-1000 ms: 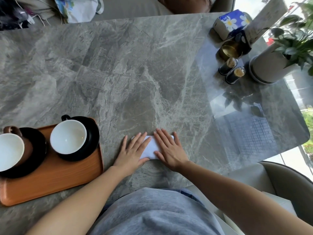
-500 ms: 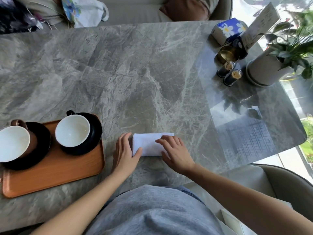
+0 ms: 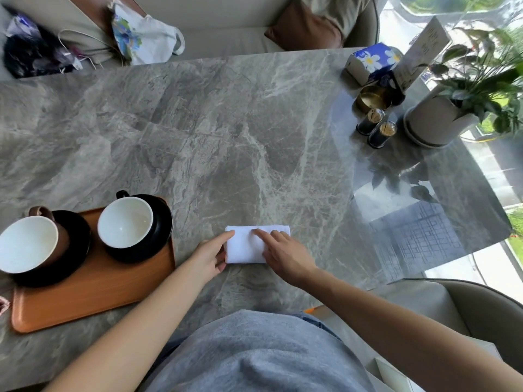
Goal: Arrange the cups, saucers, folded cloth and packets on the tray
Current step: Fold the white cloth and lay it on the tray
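1. The folded cloth (image 3: pixel 246 244) is white and lies flat on the marble table (image 3: pixel 226 137), a little below the centre of the frame and just to the right of the tray (image 3: pixel 93 292). It is on the table, not on the tray.
2. My left hand (image 3: pixel 210 260) is at the left end of the cloth. The forefinger is stretched along the upper left corner and the thumb is at the left edge, so the end of the cloth is lightly pinched between them; the hand is not closed to a fist.
3. My right hand (image 3: pixel 285 256) lies on the right half of the cloth with the fingers spread and flat. It presses on top and grasps nothing.
4. The tray is orange-brown and is in the lower left of the frame. On it there are two black saucers, each with one cup.
5. The black cup (image 3: pixel 126 222), white inside, sits on the right saucer (image 3: pixel 158 236), at the tray's upper right corner. The brown cup (image 3: pixel 28 244), also white inside, sits on the left saucer (image 3: pixel 76 250) at the left border of the frame.
6. In the upper right of the frame, well apart from the cloth, stand a potted plant (image 3: pixel 441 120), two small dark shakers (image 3: pixel 376 130), a brass bowl (image 3: pixel 372 97) and a blue tissue box (image 3: pixel 370 62).
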